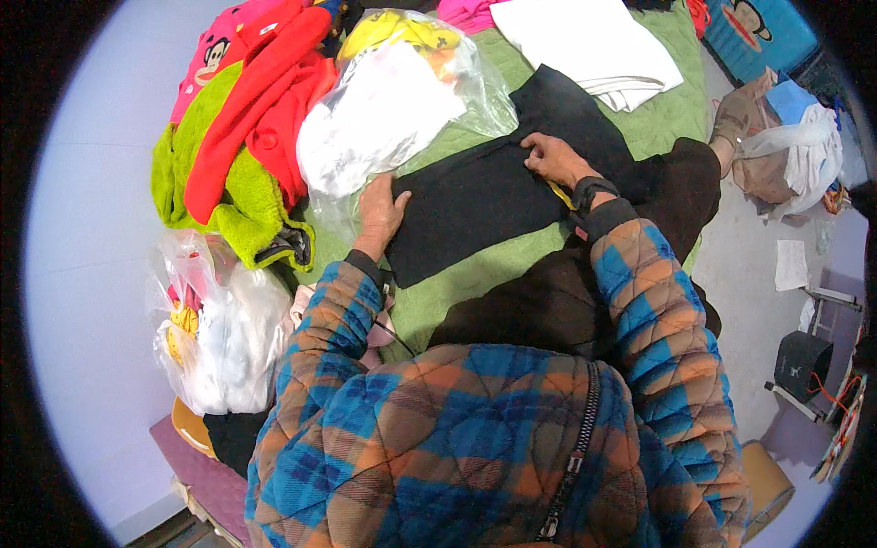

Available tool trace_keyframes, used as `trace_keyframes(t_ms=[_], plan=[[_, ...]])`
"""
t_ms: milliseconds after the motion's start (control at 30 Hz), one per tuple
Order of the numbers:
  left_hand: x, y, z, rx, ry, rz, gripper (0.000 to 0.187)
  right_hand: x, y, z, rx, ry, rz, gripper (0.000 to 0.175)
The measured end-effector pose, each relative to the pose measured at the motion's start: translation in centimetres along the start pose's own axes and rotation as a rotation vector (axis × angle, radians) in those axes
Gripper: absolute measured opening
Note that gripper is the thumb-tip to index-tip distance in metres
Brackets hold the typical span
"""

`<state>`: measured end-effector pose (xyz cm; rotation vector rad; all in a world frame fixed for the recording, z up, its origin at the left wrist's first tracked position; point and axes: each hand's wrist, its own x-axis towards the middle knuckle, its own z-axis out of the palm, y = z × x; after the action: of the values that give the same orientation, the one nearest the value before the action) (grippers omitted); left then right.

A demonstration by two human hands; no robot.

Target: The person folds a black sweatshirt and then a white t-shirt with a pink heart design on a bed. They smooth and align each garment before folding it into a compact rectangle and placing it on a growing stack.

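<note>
A black cloth garment (pixel 473 198) lies folded across the green bedspread (pixel 452 274) before me. At its left end is my left hand (pixel 381 212), with the thumb spread against the fabric edge; whether the fingers grip it, I cannot tell. My right hand (pixel 556 161) has its fingers curled on the fabric near the upper edge, pinching it. Another part of the black cloth (pixel 575 109) stretches up and right beyond that hand. Something yellow (pixel 562 194) shows beneath my right wrist.
Above my left hand sits a clear plastic bag of clothes (pixel 390 103). Red (pixel 264 130) and lime-green (pixel 260 219) garments are heaped left, above another filled bag (pixel 233 335). A folded white cloth (pixel 596 41) lies at the back. Bags (pixel 788 151) stand on the right-hand floor.
</note>
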<state>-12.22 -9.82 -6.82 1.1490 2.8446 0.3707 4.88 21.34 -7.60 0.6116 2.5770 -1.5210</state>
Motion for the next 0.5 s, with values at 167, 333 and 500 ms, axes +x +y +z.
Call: trace_keyframes(t_ms=[167,333,500], plan=[[1.0,-0.8,-1.0,0.195,-0.025,0.040,0.048,-2.0,-3.1,1.0,-0.375,0.150,-0.088,0.033],[3.6,-2.4,-2.6,-0.033,-0.388,-0.116,0.045,-5.5,-7.8,5.2,-0.639,0.166,-0.402,0.026],[2.7,-2.0,-5.2,-0.440,-0.567,-0.292,0.035,-7.0,-8.3,5.9,-0.706,-0.122,-0.247,0.048]])
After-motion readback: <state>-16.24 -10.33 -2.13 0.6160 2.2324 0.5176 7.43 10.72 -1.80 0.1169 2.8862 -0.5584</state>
